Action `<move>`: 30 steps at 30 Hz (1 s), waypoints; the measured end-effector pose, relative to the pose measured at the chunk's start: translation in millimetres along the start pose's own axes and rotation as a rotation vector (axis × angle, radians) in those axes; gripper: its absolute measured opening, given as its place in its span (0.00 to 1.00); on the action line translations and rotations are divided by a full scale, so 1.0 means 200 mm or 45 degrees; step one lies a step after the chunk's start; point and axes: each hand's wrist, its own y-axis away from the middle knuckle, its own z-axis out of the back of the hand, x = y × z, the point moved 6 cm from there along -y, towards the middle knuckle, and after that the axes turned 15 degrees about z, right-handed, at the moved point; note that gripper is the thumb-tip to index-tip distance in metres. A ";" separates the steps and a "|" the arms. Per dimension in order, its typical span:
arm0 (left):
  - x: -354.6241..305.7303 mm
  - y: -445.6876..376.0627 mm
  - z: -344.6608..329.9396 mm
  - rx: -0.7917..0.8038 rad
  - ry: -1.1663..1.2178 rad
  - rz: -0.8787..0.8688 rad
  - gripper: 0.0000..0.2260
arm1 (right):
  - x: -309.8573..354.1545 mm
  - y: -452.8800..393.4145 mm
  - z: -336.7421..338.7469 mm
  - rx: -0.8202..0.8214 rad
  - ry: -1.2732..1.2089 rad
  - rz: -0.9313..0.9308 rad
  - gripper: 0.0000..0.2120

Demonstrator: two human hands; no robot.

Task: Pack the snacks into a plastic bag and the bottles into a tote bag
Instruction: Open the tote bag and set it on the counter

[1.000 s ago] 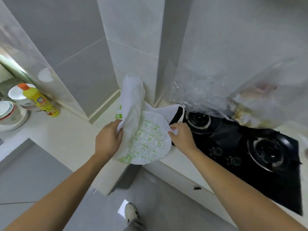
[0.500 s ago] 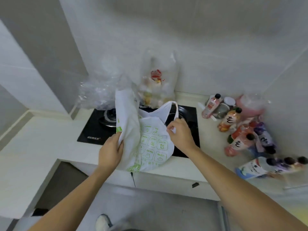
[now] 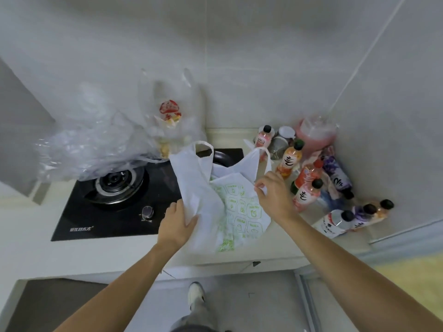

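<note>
- Far left: crumpled clear plastic sheeting [image 3: 91,149] lies over the back of the stove [image 3: 115,202]; one burner [image 3: 115,182] is exposed in front of it.
- Behind the stove: a clear plastic bag [image 3: 172,121] stands upright against the wall with snacks [image 3: 169,113] inside. Judgement: the snack half of the task looks done or nearly so.
- Centre: the left hand [image 3: 176,225] grips the near left edge of a white bag [image 3: 227,204] with green print. The bag sits on the counter [image 3: 275,245] at the stove's right end, both handles up and its mouth partly spread.
- Right of centre: the right hand [image 3: 273,192] pinches the bag's right rim just under the right handle.
- Right corner: the bottles [image 3: 309,185] cluster on the counter, some upright, several lying flat with caps pointing right. None is in the white bag as far as can be seen.
- Key relation: the bottles lie just right of the bag. The right hand is the nearer one; the closest upright bottle stands beside it, long axis vertical. Judgement: the left hand should hold the mouth open while the right hand fetches.
</note>
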 end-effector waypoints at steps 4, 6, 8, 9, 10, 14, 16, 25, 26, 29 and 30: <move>-0.12 -0.17 0.10 -0.290 -0.050 -0.111 0.36 | -0.09 -0.05 -0.10 0.099 0.036 -0.038 0.04; -0.24 -0.27 0.16 -0.365 -0.094 -0.260 0.36 | -0.11 -0.08 -0.13 0.139 0.046 -0.054 0.03; -0.39 -0.38 0.21 -0.349 -0.152 -0.428 0.33 | -0.13 -0.12 -0.15 0.145 0.046 -0.068 0.04; -0.47 -0.45 0.21 -0.306 -0.187 -0.489 0.32 | -0.13 -0.14 -0.16 0.136 0.028 -0.081 0.05; -0.54 -0.52 0.21 -0.239 -0.223 -0.528 0.31 | -0.13 -0.15 -0.16 0.123 0.004 -0.095 0.05; -0.79 -0.76 0.14 0.083 -0.413 -0.483 0.32 | -0.14 -0.23 -0.15 0.082 0.008 -0.163 0.16; -0.85 -0.85 0.10 0.152 -0.563 -0.378 0.34 | -0.14 -0.27 -0.12 0.077 0.020 -0.224 0.22; -0.74 -0.97 -0.04 0.236 -0.786 -0.102 0.32 | -0.32 -0.40 -0.19 0.286 -0.124 -0.526 0.26; -0.72 -0.96 -0.04 0.228 -0.824 -0.086 0.30 | -0.34 -0.41 -0.21 0.278 -0.188 -0.538 0.21; -0.67 -0.92 -0.03 0.210 -0.866 -0.042 0.21 | -0.37 -0.43 -0.23 0.237 -0.269 -0.519 0.10; -0.65 -0.89 -0.02 0.211 -0.859 -0.030 0.19 | -0.37 -0.43 -0.22 0.225 -0.312 -0.516 0.08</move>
